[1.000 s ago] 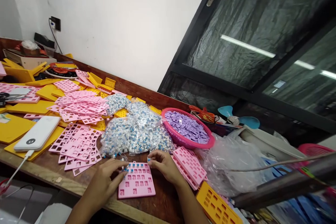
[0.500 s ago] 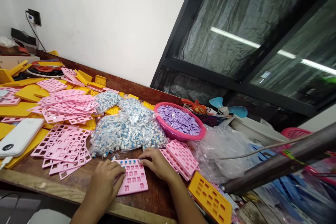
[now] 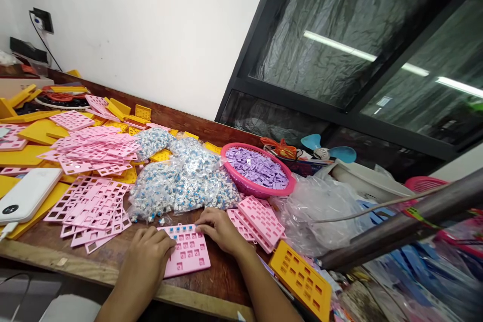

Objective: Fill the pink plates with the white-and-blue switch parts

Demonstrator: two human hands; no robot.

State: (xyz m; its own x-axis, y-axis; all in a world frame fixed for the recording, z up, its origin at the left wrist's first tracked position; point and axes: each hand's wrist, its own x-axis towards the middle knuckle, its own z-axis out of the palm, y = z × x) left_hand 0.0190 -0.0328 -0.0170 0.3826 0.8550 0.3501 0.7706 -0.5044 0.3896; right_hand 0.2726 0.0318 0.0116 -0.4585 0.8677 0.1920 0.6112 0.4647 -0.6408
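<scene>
Ten to twelve o'clock: white wall point(image 3: 151, 35), plain, faintly marked. At ten: black wall socket point(image 3: 47, 20), white plug point(image 3: 38, 22), dark cable point(image 3: 49, 46) trailing down. Twelve round to three: black-framed sliding window point(image 3: 298, 100), tilted in view; behind glass, crinkled sheeting point(image 3: 302, 70). Towards two: bright tube-light streaks point(image 3: 339, 46) across panes. Six to eight: reddish-brown wooden workbench point(image 3: 222, 282), paler front edge point(image 3: 90, 271). Ten to centre: wooden upstand point(image 3: 169, 121) along wall.
</scene>
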